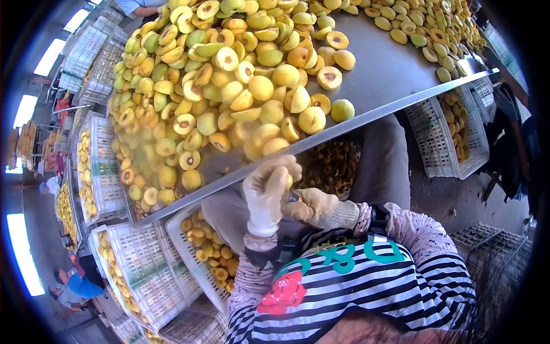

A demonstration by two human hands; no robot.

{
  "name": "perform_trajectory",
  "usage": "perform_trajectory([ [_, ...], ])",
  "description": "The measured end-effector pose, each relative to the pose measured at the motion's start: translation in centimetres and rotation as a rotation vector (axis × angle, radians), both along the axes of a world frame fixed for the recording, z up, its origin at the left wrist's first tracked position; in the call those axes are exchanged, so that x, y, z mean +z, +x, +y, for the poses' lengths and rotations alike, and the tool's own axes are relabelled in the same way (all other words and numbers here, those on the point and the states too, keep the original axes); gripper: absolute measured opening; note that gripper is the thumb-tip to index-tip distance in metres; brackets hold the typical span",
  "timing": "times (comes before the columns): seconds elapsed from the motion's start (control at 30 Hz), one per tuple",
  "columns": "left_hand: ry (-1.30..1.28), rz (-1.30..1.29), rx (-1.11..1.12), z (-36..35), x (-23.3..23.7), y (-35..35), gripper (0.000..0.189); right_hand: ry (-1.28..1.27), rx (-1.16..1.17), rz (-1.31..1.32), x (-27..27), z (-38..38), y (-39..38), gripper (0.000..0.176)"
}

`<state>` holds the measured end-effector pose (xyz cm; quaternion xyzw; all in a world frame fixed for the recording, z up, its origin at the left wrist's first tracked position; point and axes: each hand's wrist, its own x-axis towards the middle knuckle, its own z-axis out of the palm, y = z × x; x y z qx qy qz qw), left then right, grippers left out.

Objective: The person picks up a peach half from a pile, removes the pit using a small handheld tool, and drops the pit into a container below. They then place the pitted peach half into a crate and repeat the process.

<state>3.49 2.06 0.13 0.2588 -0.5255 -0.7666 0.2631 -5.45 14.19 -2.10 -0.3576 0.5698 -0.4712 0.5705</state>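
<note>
My left hand [266, 192], in a white glove, is closed with its fingers curled round a yellow peach piece [289, 181], mostly hidden by the glove. Right beside it, my right hand [323, 208] wears a beige knitted glove and is closed on a small tool with a dark part [294, 198] showing near the thumb; its working end is hidden. Both hands meet in front of my chest, just below the metal table's raised edge [321, 136]. A large heap of halved yellow peaches [229, 92], several with brown pits showing, lies on the table beyond.
Between my knees, below the table edge, is a pile of brown pits [329, 166]. Crates of peaches stand at my left [152, 275] and beyond my right leg [444, 137]. A second peach heap [412, 26] lies at the far right. Other people [80, 281] are at the left.
</note>
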Motion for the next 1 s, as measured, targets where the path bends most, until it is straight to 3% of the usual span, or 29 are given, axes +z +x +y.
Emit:
perform_trajectory([
  [0.07, 0.105, 0.066, -0.195, -1.0, -0.1, 0.3, 0.019, 0.133, 0.163, -0.145, 0.5, 0.4, -0.7, 0.047],
  [0.1, 0.165, 0.092, -0.329, -1.7, -0.2, 0.5, 0.019, 0.232, 0.231, -0.518, 0.0, 0.6, -0.7, 0.047],
  [0.17, 0.275, 0.158, -0.591, -3.3, -0.5, 0.5, 0.021, 0.218, 0.263, -0.709, -0.2, 1.2, -0.5, 0.047],
  [0.27, 0.401, 0.273, -0.666, -3.6, -1.0, -0.3, 0.027, 0.124, 0.256, -0.925, 0.5, 1.4, 0.1, 0.044],
  [0.4, 0.412, 0.395, -0.586, -2.6, -2.2, -0.8, 0.038, 0.015, 0.334, -1.270, -1.2, 1.3, 0.6, 0.046],
  [0.53, 0.517, 0.576, -0.361, -0.8, -2.9, -1.1, 0.034, -0.036, 0.395, -1.558, -3.8, 0.9, 1.4, 0.049],
  [0.7, 0.632, 0.620, -0.290, -0.4, -3.2, -1.0, 0.029, -0.059, 0.428, -1.829, -4.1, 0.3, 2.5, 0.048],
  [0.87, 0.895, 0.926, -0.513, 0.5, -6.2, -1.5, 0.030, -0.079, 0.456, -1.598, -3.0, 0.9, 2.0, 0.050],
  [0.93, 0.767, 0.528, -0.295, 1.5, -4.0, -0.5, 0.024, -0.064, 0.445, -1.431, -0.6, 1.1, 0.7, 0.052],
  [1.0, 0.982, 0.423, -0.098, 0.0, -5.1, 0.2, 0.023, -0.076, 0.473, -1.407, -0.4, 1.4, -0.2, 0.051],
])
